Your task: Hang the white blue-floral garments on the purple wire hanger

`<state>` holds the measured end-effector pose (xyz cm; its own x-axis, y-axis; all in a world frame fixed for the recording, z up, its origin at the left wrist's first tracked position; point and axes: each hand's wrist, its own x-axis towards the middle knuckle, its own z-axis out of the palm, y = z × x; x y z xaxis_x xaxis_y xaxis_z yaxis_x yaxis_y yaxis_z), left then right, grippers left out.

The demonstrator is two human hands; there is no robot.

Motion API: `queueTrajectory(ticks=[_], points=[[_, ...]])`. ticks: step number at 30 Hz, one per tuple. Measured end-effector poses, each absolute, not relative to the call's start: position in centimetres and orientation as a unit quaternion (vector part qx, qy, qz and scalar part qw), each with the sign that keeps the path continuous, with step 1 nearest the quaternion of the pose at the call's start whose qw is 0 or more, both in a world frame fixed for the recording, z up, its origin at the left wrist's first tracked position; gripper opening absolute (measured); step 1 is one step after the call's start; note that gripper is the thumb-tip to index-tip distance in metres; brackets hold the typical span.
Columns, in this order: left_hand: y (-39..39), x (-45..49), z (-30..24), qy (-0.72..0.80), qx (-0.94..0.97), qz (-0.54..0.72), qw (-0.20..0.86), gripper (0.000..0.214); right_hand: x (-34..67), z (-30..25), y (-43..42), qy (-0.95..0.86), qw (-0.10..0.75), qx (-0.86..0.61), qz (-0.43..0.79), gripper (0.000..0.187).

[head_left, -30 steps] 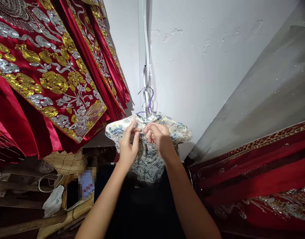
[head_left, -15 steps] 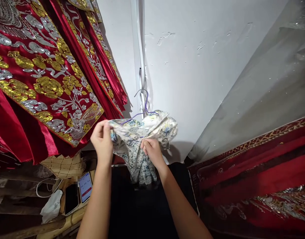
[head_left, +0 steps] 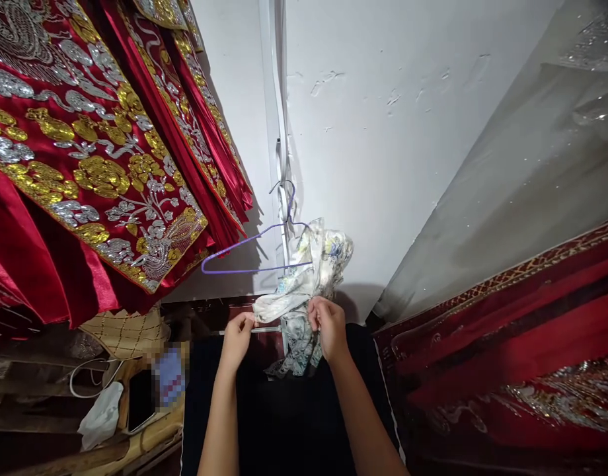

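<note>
A purple wire hanger (head_left: 234, 272) hangs by its hook against the white wall, its left half bare. Over its right half drapes a white floral garment (head_left: 311, 264) with blue and yellow print, bunched and hanging low. My left hand (head_left: 238, 330) pinches the garment's pulled-out left edge below the hanger. My right hand (head_left: 328, 318) is closed on the cloth near its middle, level with my left hand. Whether the piece is a blouse or a dress I cannot tell.
Red costumes with gold and silver sequins (head_left: 100, 172) hang at the left. A phone (head_left: 142, 396), a blurred-out device (head_left: 170, 377) and a white crumpled bag (head_left: 102, 410) lie on a wooden surface below. Clear plastic sheeting (head_left: 522, 178) covers red cloth (head_left: 532, 350) at the right.
The garment's left side has come off the hanger's left arm. My left hand has moved down and right with the cloth; my right hand has shifted slightly right and down.
</note>
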<state>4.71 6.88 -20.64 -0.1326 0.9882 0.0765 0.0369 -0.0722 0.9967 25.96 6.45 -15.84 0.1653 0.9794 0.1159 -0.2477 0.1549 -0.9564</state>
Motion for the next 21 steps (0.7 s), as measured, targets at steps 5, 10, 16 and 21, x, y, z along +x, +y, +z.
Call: queueTrajectory(ticks=[5,10,16,21], points=[[6.8,6.4,-19.3,0.518,0.513,0.546,0.413,0.033,26.9,-18.6,6.8,-0.232,0.701,-0.510,0.440,0.021],[5.3,10.4,-15.6,0.441,0.569,0.529,0.448,0.031,26.9,-18.9,7.0,-0.262,0.710,-0.525,0.391,0.021],[4.5,12.6,-13.1,0.397,0.596,0.545,0.436,0.026,26.1,-15.9,6.1,-0.466,0.522,-0.447,0.558,0.043],[5.0,10.3,-12.9,0.397,0.586,0.566,0.423,0.027,26.1,-11.7,5.9,-0.611,0.377,-0.314,0.621,0.034]])
